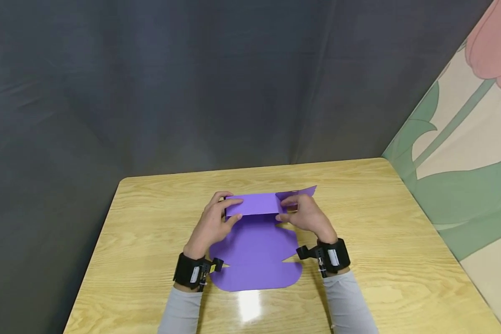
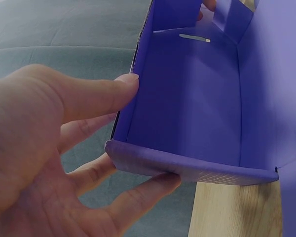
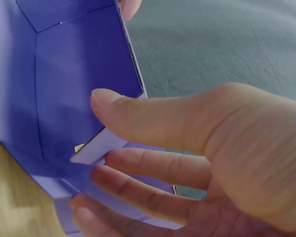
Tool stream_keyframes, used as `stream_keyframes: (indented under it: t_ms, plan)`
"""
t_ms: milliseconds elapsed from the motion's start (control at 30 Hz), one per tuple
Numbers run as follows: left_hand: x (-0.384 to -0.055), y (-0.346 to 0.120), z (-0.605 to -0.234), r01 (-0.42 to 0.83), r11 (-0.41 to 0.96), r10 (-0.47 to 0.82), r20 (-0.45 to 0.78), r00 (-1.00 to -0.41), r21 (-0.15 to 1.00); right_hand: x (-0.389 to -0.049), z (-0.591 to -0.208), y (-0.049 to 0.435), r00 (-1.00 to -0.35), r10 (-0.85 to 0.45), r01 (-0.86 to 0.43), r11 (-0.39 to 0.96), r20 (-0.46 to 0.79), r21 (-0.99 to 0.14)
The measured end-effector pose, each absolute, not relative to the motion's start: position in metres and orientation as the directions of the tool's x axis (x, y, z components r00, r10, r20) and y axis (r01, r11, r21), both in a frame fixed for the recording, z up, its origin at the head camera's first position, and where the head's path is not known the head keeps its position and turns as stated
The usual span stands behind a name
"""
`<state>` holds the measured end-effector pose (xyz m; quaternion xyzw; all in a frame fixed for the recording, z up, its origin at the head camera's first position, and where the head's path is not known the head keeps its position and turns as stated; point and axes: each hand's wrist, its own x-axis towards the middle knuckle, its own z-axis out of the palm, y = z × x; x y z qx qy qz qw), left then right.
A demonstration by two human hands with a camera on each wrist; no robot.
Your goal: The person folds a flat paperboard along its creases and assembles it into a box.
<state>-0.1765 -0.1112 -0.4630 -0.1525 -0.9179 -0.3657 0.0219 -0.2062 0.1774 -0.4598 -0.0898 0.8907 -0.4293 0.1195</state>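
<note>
A partly folded purple cardboard box [image 1: 252,205] stands on the table, its wide lid panel [image 1: 256,250] lying flat toward the person. My left hand [image 1: 213,222] grips the box's left corner. In the left wrist view, the thumb rests at the wall's top edge and the fingers spread under the folded end wall [image 2: 187,165]. At the right end, my right hand [image 1: 308,215] pinches a small folded flap [image 3: 96,148] between thumb and fingers. The right end panel [image 1: 306,191] sticks outward behind that hand. A narrow slot [image 2: 195,37] shows at the box's far end.
The wooden table [image 1: 158,232] extends around the box on all sides. A dark curtain [image 1: 234,93] hangs behind its back edge. To the right is a cloth with a flower print [image 1: 463,185]. Both wrists carry black camera straps [image 1: 333,255].
</note>
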Motion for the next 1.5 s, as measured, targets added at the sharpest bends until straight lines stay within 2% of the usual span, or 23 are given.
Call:
stream_keyframes:
  t_ms: [733,933,1267,1500]
  plan:
    - [-0.172,-0.119,-0.465,0.267,0.688,0.23,0.147,-0.962,0.674,-0.208,-0.461,0.161,-0.956,-0.281,-0.105,0.608,-0.089,-0.787]
    - [-0.184,-0.116,-0.467,0.302,0.688,0.257,0.167,-0.952,0.66,-0.21,-0.474,0.159,-0.967,-0.254,-0.178,0.583,0.03,-0.793]
    - [-0.202,-0.112,-0.473,0.322,0.679,0.266,0.188,-0.946,0.66,-0.213,-0.504,0.145,-0.969,-0.075,-0.243,0.482,0.237,-0.842]
    - [-0.211,-0.107,-0.474,0.334,0.67,0.275,0.197,-0.941,0.663,-0.22,-0.516,0.142,-0.956,-0.008,-0.259,0.497,0.294,-0.828]
